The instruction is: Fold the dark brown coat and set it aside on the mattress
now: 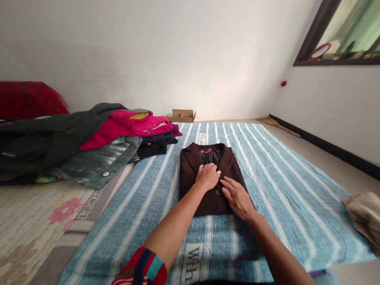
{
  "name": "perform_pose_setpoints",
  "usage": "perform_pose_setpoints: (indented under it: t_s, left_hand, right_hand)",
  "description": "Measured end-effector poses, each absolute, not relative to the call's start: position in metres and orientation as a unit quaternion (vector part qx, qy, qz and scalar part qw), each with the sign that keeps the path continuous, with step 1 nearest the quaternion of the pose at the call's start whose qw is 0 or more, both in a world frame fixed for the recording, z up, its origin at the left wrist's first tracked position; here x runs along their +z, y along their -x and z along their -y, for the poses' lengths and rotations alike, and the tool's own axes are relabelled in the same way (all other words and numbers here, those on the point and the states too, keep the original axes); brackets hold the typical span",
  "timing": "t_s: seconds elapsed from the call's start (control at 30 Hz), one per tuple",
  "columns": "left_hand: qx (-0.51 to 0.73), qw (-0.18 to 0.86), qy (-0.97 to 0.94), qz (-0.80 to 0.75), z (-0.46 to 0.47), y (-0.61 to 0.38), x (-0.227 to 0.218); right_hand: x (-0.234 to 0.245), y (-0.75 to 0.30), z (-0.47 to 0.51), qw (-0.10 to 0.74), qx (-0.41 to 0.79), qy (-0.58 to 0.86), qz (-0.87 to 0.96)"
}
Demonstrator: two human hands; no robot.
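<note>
A dark brown jacket (pixel 192 166), folded into a rectangle with its collar at the far end, lies on a blue-and-white striped blanket (pixel 273 170). My left hand (pixel 207 176) rests flat on the jacket's middle, just below the collar, fingers stretched out. My right hand (pixel 236 196) lies flat beside it on the jacket's right front part, near a dark button, fingers extended. Neither hand holds anything.
A heap of clothes (pixel 89 142) sits at the left: a dark green coat, pink garment, denim jacket and black items. A red pillow (pixel 26 99) lies behind it. A small cardboard box (pixel 181 115) stands by the wall. A beige cloth (pixel 365 215) lies at the right.
</note>
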State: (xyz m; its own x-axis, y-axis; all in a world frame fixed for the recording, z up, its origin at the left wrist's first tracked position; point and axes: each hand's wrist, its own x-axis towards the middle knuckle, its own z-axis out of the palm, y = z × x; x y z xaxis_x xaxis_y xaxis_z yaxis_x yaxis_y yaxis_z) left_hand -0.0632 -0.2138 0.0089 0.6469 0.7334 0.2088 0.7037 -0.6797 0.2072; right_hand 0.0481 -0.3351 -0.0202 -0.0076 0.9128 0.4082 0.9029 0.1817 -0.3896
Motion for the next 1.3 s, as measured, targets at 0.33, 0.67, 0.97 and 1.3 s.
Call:
perform_pose_setpoints:
  t_s: [0.33, 0.67, 0.97, 1.3]
  left_hand:
    - [0.135, 0.067, -0.904, -0.400, 0.214, 0.063, 0.010]
    - [0.142, 0.106, -0.898, -0.404, 0.210, 0.064, 0.025]
    - [0.301, 0.188, -0.876, -0.327, 0.257, 0.101, 0.028]
    - [0.289, 0.199, -0.871, -0.343, 0.280, 0.111, 0.009]
  right_hand:
    - [-0.023, -0.048, 0.335, 0.303, 0.022, 0.643, 0.703]
    - [-0.019, -0.045, 0.336, 0.329, 0.016, 0.647, 0.687]
    - [-0.022, -0.048, 0.335, 0.340, 0.022, 0.638, 0.690]
    - [-0.021, -0.051, 0.337, 0.359, 0.055, 0.630, 0.686]
